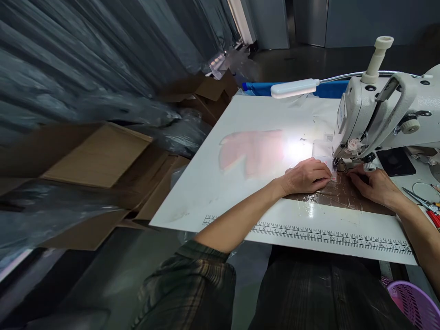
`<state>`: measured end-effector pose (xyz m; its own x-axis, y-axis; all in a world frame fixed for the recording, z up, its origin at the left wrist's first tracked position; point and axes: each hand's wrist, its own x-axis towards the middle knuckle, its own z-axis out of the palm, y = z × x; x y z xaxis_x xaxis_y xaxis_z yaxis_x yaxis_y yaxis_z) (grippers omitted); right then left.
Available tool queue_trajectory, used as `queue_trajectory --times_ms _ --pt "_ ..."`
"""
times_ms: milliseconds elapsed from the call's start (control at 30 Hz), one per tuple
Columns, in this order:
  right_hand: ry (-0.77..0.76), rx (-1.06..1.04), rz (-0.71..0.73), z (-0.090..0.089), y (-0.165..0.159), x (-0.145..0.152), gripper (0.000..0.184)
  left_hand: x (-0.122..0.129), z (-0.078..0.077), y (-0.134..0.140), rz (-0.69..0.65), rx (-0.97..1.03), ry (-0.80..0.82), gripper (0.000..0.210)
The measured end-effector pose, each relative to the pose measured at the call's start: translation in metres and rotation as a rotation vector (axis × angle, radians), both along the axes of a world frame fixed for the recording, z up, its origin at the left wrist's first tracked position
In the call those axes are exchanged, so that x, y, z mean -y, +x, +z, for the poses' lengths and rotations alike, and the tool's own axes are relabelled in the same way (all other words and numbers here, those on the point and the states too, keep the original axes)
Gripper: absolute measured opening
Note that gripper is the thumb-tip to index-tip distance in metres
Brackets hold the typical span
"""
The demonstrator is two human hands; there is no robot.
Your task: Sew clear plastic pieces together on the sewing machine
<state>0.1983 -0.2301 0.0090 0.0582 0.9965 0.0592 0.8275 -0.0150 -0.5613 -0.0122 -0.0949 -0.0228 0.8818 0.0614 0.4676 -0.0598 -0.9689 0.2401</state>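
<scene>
Brown and glossy, the sheet (338,197) lies on the white table (202,195) at 6 o'clock from the needle (335,161) of the sewing machine (354,117), its far edge close to it. The left hand (307,176) rests at 8 o'clock, fingers bent and close together, at a clear piece (322,149) beside the sheet's far edge. The right hand (373,185) sits at 4 o'clock, fingers drawn in over the sheet; the machine crowds that view, so I cannot tell whether either hand pinches or merely presses. A lamp (295,88) hangs at 11 o'clock. The step in hand looks like lining up work for stitching; the next move seems to call for flat, steady layers and fingertips clear of the needle.
</scene>
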Motion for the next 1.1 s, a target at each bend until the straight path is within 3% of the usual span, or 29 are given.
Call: queue_trajectory --times_ms 167,367,633,1100 --pt "0.033 0.040 0.024 0.001 -0.003 0.000 0.031 -0.001 0.001 0.000 0.006 -0.086 0.004 0.025" --pt "0.147 0.090 0.101 -0.013 -0.003 0.002 0.035 -0.001 0.003 -0.002 -0.022 -0.069 0.097 0.029" --pt "0.134 0.402 0.208 -0.027 0.000 0.004 0.040 0.005 0.015 -0.004 -0.032 -0.168 0.115 0.031" --pt "0.075 0.548 0.139 -0.015 -0.015 0.005 0.046 0.007 0.017 -0.007 0.011 -0.214 0.203 0.037"
